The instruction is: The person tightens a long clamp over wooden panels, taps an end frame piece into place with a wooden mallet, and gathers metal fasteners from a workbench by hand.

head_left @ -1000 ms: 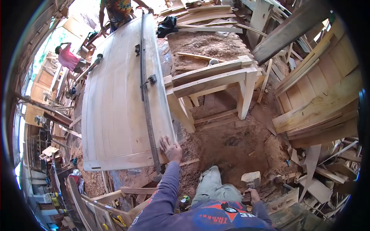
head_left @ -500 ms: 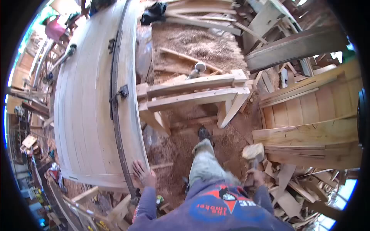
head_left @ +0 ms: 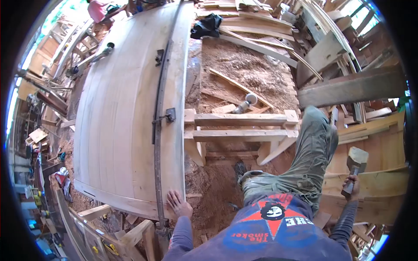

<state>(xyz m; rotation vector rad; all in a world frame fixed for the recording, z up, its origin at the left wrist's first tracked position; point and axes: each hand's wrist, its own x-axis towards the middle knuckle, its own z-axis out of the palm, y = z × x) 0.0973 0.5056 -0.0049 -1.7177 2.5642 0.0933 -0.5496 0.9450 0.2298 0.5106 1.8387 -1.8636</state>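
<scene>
A wide wooden panel (head_left: 117, 104) of glued boards lies flat on my left. Along its right side runs a long dark bar clamp (head_left: 158, 135) with metal jaws. My left hand (head_left: 179, 204) rests on the panel's near right corner, fingers spread, beside the clamp bar. Out to the right, my right hand (head_left: 352, 185) is wrapped around the handle of a mallet (head_left: 358, 158), its blocky head pointing up. The mallet is held away from the panel, over stacked boards.
A wooden trestle (head_left: 239, 135) adjoins the panel on the right. Beyond it a work surface carries wood shavings (head_left: 252, 61), thin strips and a silver lamp-like object (head_left: 246, 103). Timber (head_left: 352, 85) and scraps crowd the right. A person in pink (head_left: 99, 9) is at the far left.
My right hand has raised the mallet outward to the right from beside my body. My right leg now shows bent and raised. The view has shifted; my left hand stays on the panel.
</scene>
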